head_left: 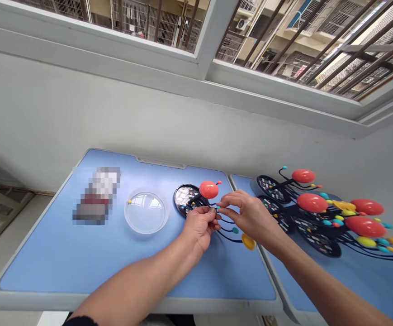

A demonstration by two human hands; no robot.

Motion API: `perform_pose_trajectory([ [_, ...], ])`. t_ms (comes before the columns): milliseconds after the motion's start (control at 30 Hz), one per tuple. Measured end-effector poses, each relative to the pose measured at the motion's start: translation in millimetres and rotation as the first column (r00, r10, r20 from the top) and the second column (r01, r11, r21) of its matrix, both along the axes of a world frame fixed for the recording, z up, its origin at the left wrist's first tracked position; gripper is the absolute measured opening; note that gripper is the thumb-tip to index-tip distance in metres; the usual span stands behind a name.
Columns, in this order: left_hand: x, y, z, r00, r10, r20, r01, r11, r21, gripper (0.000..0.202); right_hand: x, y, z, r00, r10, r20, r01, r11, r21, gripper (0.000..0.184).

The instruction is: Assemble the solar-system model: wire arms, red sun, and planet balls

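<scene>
A toy model with a round black base [186, 198], an orange-red ball [209, 189] and thin black arms stands on the blue desk [81, 258]. My left hand [201, 224] is closed, pinching one of the thin black arms beside the base. My right hand [247, 213] is closed in a pinch on a tiny teal bead [218, 208] at the tip of an arm, fingertips nearly meeting those of the left hand. Other arms end in a teal ball [235, 230] and a yellow ball [248, 242] just below my hands.
A clear plastic dome lid [146, 212] lies left of the model, with a blurred-out object [96, 195] farther left. Several finished models with red, yellow and teal balls [332, 213] crowd the second blue desk on the right. A grey wall and window run behind.
</scene>
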State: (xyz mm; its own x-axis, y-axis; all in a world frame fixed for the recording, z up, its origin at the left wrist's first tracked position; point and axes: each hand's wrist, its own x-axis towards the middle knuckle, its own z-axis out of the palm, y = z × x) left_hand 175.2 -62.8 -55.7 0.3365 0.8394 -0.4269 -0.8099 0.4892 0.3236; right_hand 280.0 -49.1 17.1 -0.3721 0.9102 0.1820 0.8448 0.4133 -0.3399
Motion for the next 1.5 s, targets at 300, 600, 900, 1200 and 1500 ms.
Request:
perform_pose_trajectory([
  [300,2,0,6.4,1.0,-0.021,0.021,0.02,0.999,0.04,0.017,-6,0,-3.3,0.991,-0.106,-0.077,0.1,0.992,-0.08,0.012],
  [600,1,-2,6.9,0.998,-0.03,0.058,0.03,1.0,0.004,0.014,7,6,0.3,0.75,-0.416,-0.513,0.052,0.811,-0.582,0.021],
  [900,2,-1,4.2,0.996,-0.049,0.078,0.05,0.999,-0.013,0.012,16,13,-6.8,0.774,-0.392,-0.497,0.093,0.847,-0.523,0.011],
  [1200,4,-1,4.0,0.996,-0.055,0.076,0.058,0.998,-0.04,0.01,19,16,-4.7,0.631,-0.444,-0.636,-0.082,0.777,-0.624,0.013],
  [1500,3,0,2.9,0.996,-0.056,0.065,0.059,0.997,-0.049,0.011,28,17,-8.2,0.615,-0.437,-0.656,-0.151,0.751,-0.642,0.026],
])
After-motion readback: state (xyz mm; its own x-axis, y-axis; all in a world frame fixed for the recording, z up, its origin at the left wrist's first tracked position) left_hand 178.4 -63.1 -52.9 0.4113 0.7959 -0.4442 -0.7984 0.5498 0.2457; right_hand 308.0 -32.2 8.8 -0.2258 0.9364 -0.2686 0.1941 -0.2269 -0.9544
